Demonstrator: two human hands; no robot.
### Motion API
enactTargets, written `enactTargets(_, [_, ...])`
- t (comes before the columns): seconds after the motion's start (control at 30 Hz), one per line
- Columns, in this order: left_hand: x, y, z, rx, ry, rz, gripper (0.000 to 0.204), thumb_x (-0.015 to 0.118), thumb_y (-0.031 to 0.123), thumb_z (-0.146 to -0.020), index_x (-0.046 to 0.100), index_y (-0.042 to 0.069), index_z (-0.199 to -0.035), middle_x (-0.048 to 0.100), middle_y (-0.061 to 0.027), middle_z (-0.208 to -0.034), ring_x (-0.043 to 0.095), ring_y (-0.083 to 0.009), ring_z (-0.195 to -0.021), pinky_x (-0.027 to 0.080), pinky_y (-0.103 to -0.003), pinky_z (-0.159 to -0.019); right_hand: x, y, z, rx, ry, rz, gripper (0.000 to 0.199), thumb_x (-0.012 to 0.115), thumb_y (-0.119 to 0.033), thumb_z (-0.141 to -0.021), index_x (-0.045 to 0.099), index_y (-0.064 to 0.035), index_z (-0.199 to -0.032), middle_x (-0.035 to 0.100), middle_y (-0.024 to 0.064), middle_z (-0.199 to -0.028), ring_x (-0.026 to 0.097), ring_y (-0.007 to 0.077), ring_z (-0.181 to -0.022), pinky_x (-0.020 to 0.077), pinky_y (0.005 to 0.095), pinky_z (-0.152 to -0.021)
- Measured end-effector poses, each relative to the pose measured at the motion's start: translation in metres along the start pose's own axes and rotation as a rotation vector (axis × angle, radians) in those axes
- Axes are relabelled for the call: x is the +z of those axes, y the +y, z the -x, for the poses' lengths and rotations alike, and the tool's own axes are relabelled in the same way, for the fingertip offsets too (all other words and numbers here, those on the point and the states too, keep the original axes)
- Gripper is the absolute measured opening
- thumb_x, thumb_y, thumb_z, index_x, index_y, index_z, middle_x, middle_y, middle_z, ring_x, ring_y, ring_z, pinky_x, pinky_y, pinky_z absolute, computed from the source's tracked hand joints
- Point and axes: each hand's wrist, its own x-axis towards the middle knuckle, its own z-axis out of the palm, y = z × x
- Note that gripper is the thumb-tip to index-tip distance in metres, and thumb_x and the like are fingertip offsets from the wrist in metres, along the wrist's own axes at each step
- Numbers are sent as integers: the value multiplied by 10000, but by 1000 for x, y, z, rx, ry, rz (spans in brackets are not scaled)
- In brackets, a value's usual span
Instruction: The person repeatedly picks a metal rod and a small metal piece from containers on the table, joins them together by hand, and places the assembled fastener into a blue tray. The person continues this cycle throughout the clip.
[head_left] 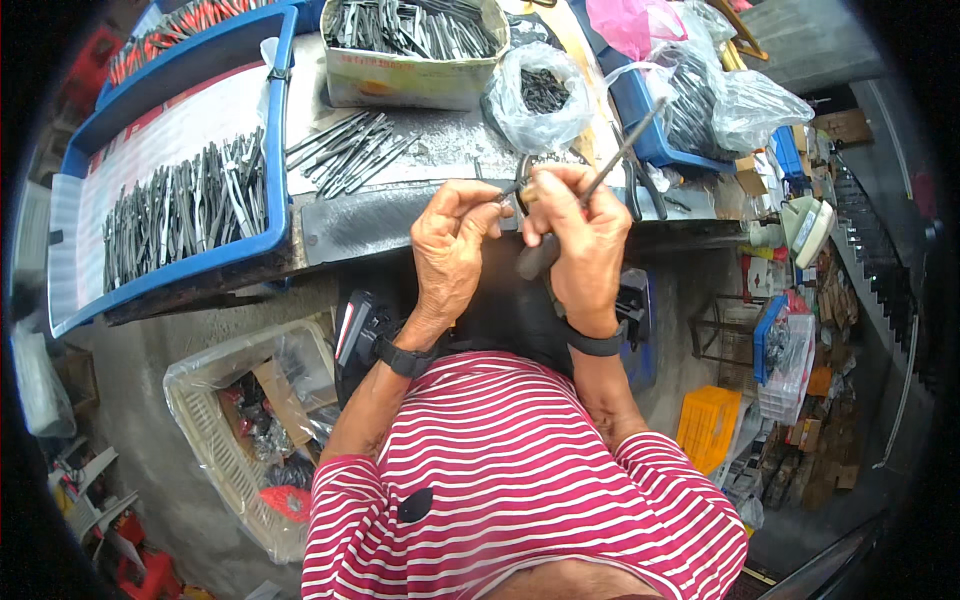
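My left hand is closed in a pinch, with a small dark part at its fingertips, over the front edge of the workbench. Close beside it, my right hand is closed round a long thin dark rod tool. Its shaft slants up and away to the right. A rounded dark end shows below the fingers, perhaps its handle. Something small and tan shows at the right fingertips; its kind is unclear. Behind the hands, dark slim metal pieces lie loose on the bench.
A blue-rimmed tray of upright slim dark pieces stands at left. A cardboard box of similar pieces and a plastic bag of small dark parts sit behind. Pliers lie at right. A cream crate stands lower left.
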Motion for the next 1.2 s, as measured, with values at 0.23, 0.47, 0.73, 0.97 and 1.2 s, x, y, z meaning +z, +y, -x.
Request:
enactTargets(0.23, [-9,-4,-8,-31,-46,214,88,574,39,-860,557,3,-938,631,-69,-804,536,-76,-682,446,-198,-648,-21,-13,-22,230,-169,-697,213,503,-21,-829,507,47,-1032,552,143,-942,558,204,-838,440,355,-868])
enactTargets(0.47, [-12,-10,-6,-1,-75,179,111,590,86,-864,550,12,-937,631,-59,-814,543,-80,-692,438,-194,-641,-6,-33,-19,-413,-98,-132,178,470,-30,-901,500,68,-1047,599,176,-973,595,198,-884,454,322,-855])
enactTargets(0.73, [-13,-10,-3,-15,-68,157,125,599,112,-862,556,21,-935,638,-50,-810,568,-82,-723,432,-194,-635,3,-35,-15,-411,-162,151,192,497,-13,-890,527,21,-1077,628,77,-887,583,127,-835,450,261,-797])
enactTargets(0.97, [-11,-10,-4,-21,-71,165,121,593,106,-866,558,19,-942,635,-43,-806,573,-84,-729,434,-192,-634,3,-62,-14,-807,3,-25,146,454,-3,-900,498,48,-1030,596,173,-940,599,221,-843,479,338,-807])
enactTargets(1.2, [-14,-6,-4,-37,-101,112,80,558,26,-866,571,20,-945,620,-25,-832,599,-91,-763,456,-202,-670,2,-16,-12,-458,-45,-16,77,501,-26,-899,519,14,-963,594,117,-978,609,147,-842,474,268,-780])
